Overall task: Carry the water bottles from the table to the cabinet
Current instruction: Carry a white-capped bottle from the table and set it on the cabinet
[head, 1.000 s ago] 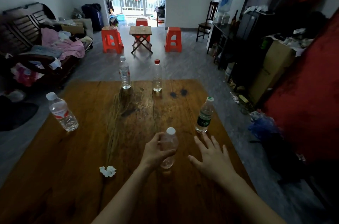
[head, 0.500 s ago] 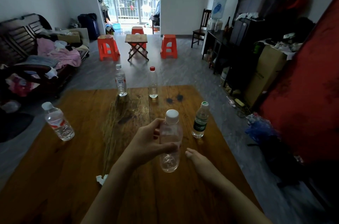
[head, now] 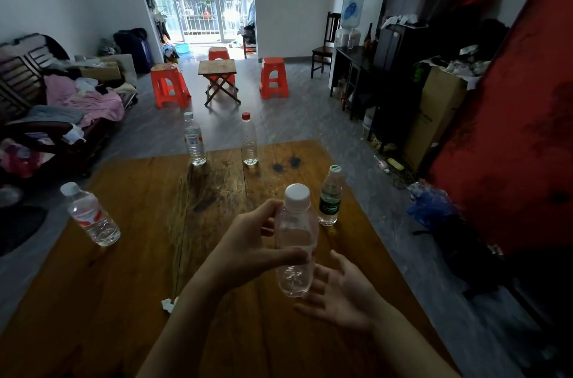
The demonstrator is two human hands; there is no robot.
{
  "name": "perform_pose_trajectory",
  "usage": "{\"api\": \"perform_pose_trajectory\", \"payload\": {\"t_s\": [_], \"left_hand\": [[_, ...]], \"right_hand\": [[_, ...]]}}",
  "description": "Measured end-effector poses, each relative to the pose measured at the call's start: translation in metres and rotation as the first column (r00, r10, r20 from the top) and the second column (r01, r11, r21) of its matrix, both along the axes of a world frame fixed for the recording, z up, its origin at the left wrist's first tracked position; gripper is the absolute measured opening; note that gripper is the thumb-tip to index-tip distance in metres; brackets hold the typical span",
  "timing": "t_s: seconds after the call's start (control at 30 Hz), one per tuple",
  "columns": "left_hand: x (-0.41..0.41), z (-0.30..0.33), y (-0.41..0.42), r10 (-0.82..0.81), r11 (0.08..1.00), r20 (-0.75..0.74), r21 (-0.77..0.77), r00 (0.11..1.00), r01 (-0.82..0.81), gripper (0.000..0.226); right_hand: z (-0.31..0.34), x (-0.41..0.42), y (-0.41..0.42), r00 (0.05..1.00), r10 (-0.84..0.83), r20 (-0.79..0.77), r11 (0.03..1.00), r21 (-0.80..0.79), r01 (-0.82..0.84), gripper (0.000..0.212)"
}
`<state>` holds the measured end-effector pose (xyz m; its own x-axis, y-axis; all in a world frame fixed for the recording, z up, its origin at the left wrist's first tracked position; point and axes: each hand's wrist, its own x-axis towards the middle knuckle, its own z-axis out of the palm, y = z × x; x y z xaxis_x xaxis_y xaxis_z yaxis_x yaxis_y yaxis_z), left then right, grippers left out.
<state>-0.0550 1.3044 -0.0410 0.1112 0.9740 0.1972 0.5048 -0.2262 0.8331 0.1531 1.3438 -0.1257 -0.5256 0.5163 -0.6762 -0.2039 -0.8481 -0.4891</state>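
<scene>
We see the left hand wrapped round a clear white-capped bottle, thumb across the front of its body and fingers curled behind its shoulder, so the bottle is held upright above the wooden table and not standing on it. The right hand lies palm up just beside and below the bottle's base, fingers spread and only loosely bent; whether the fingertips touch the plastic we cannot tell. Four more bottles stand upright on the table: a green-labelled bottle just beyond the held one, a red-capped bottle and a white-labelled bottle near the far edge, and a red-labelled bottle off to the left (well apart from the others). A crumpled bit of paper lies on the wood beside the left forearm.
</scene>
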Motion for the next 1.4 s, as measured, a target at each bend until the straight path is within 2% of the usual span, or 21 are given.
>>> {"api": "perform_pose_trajectory", "payload": {"t_s": [0.37, 0.7, 0.8, 1.03, 1.2, 1.4], "left_hand": [[0.024, 0.017, 0.020, -0.149, 0.987, -0.089, 0.040, 0.985, 0.153, 0.070], [0.094, 0.013, 0.036, -0.376, 0.926, -0.008, 0.010, 0.926, 0.376, 0.072], [0.132, 0.016, 0.037, -0.452, 0.892, -0.031, -0.023, 0.891, 0.452, 0.074], [0.260, 0.035, 0.029, -0.654, 0.752, -0.145, -0.023, 0.742, 0.658, 0.069], [0.362, 0.042, -0.009, -0.763, 0.640, -0.144, -0.037, 0.630, 0.767, 0.061], [0.474, 0.048, -0.076, -0.860, 0.502, -0.126, -0.038, 0.494, 0.864, 0.062]], "right_hand": [[0.013, 0.026, -0.010, 0.990, -0.140, 0.036, 0.990, -0.009, 0.140, 0.064], [0.014, 0.099, -0.045, 0.922, -0.385, 0.048, 0.923, 0.022, 0.384, 0.063], [0.014, 0.131, -0.060, 0.892, -0.448, 0.064, 0.894, 0.037, 0.447, 0.066], [0.019, 0.223, -0.118, 0.730, -0.683, 0.024, 0.730, 0.068, 0.680, 0.067], [0.023, 0.307, -0.189, 0.580, -0.814, 0.000, 0.578, 0.096, 0.811, 0.068], [0.028, 0.396, -0.283, 0.392, -0.920, 0.016, 0.391, 0.124, 0.912, 0.068]]}}
